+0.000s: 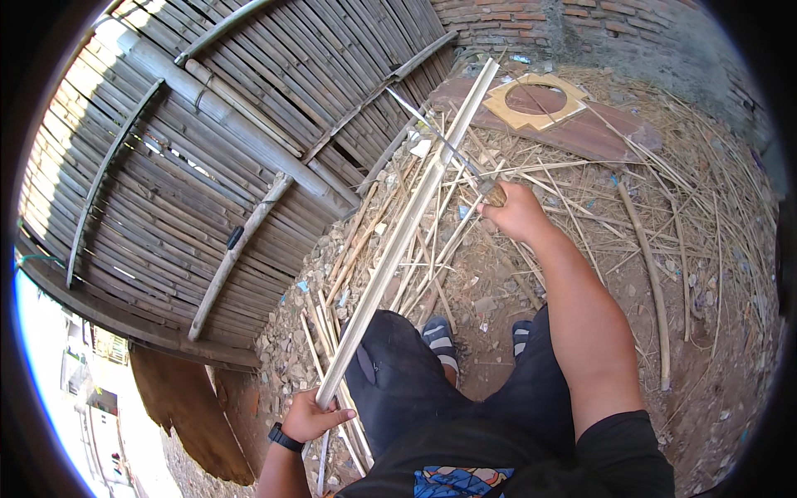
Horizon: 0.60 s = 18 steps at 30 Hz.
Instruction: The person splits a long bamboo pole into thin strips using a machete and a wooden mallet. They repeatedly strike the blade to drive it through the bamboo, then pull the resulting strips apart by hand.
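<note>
**Long bamboo split held at the low end, blade at the far side**

- Left hand [311,417]: low in the view, beside the left knee. Fingers wrapped tight around the near end of a long pale bamboo strip [407,228]. A dark watch [285,437] sits on that wrist.
- Bamboo strip: runs diagonally from the left hand up and away to the right, its far end reaching a reddish flat board [610,133] near the brick wall [515,21]. It passes over the left thigh. The near end is off the ground; whether the far end rests on the rubble I cannot tell.
- Right hand [516,212]: arm stretched forward, fist closed around the brownish handle of a knife [452,149]. The thin blade points up and left, away from the body, and crosses toward the strip; whether the edge touches the strip I cannot tell.
- Ground [714,332]: bare reddish dirt, littered with thin bamboo slivers and shavings [448,241], thickest between the strip and the right hand. A longer brown stick [652,282] lies to the right, well apart from both hands.
- On the reddish board: a light wooden square frame with a round cut-out [535,100].
- Left of the strip: a band of stones and rubble, then a woven bamboo panel [207,149] braced with thicker poles, filling the upper left.
- Person wears dark trousers; striped sandals [440,336] show between the knees.
</note>
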Available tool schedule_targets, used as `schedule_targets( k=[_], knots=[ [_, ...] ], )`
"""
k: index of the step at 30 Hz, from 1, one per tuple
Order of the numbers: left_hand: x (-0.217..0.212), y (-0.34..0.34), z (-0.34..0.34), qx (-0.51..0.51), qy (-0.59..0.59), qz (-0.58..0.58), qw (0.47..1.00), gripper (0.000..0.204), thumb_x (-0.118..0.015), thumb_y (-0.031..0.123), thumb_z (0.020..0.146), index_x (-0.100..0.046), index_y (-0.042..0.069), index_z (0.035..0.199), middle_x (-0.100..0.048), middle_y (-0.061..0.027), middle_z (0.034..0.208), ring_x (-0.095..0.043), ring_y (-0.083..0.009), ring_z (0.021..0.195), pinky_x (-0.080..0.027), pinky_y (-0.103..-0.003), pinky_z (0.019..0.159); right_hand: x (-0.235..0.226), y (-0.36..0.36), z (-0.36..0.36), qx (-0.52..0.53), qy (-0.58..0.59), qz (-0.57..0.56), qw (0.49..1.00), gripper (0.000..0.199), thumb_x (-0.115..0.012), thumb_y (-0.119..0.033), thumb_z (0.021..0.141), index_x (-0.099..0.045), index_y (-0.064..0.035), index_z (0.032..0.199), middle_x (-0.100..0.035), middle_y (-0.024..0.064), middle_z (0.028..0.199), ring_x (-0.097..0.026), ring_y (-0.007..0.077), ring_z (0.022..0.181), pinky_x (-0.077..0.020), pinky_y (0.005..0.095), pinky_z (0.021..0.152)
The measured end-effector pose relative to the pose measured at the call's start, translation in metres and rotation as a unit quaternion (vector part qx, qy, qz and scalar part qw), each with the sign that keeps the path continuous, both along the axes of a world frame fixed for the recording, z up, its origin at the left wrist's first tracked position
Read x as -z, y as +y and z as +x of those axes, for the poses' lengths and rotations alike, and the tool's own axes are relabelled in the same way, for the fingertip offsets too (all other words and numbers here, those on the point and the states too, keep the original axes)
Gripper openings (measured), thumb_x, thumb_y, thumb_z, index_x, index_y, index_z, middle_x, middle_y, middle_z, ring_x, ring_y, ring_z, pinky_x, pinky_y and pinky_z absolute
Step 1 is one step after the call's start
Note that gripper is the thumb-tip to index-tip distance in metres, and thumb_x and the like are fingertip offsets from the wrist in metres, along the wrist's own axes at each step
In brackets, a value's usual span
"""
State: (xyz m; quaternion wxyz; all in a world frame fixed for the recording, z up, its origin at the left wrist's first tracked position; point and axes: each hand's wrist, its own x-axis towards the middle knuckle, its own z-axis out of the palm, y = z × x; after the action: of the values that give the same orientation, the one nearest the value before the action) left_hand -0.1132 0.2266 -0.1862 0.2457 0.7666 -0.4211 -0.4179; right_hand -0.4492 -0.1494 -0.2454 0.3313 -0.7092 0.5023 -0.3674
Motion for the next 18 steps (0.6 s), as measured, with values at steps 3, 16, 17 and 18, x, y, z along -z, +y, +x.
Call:
schedule_targets(
  k=[3,16,17,18],
  knots=[
    [0.011,0.003,0.002,0.012,-0.036,-0.008,0.999,0.037,-0.091,0.019,0.075,-0.056,0.006,0.074,-0.054,0.0043,0.065,-0.049,-0.0038,0.061,-0.043,-0.022,0.054,-0.013,0.03,0.016,-0.109,0.042,-0.046,0.992,0.027,-0.074,-0.025,0.082,-0.069,-0.0076,0.102,-0.068,0.0146,0.076,-0.067,0.0336,0.073,-0.0517,0.0433,0.07],
    [0.01,0.007,0.018,0.013,-0.044,-0.025,0.999,0.037,-0.093,0.021,0.073,-0.059,0.005,0.075,-0.054,0.0045,0.066,-0.05,-0.0044,0.063,-0.044,-0.022,0.057,-0.011,0.008,-0.012,0.02,0.032,-0.051,0.998,0.032,-0.075,-0.028,0.083,-0.07,-0.0089,0.107,-0.071,0.0162,0.083,-0.069,0.0332,0.076,-0.0528,0.0432,0.072],
    [0.014,0.01,0.022,0.015,-0.041,-0.016,0.999,0.037,-0.093,0.02,0.072,-0.059,0.005,0.075,-0.055,0.0046,0.066,-0.05,-0.0044,0.063,-0.044,-0.022,0.057,-0.01,0.012,-0.011,0.028,0.03,-0.069,0.997,0.033,-0.075,-0.03,0.084,-0.07,-0.0081,0.109,-0.071,0.0166,0.083,-0.069,0.0326,0.076,-0.0529,0.0425,0.071],
    [0.019,0.011,0.024,0.011,-0.004,-0.026,1.0,0.037,-0.093,0.02,0.073,-0.058,0.006,0.074,-0.054,0.0046,0.066,-0.05,-0.0045,0.062,-0.044,-0.022,0.056,-0.009,0.016,-0.004,-0.01,0.012,-0.08,0.997,0.029,-0.074,-0.028,0.083,-0.07,-0.0089,0.104,-0.07,0.0155,0.08,-0.069,0.0332,0.074,-0.0532,0.0433,0.071]
  ],
)
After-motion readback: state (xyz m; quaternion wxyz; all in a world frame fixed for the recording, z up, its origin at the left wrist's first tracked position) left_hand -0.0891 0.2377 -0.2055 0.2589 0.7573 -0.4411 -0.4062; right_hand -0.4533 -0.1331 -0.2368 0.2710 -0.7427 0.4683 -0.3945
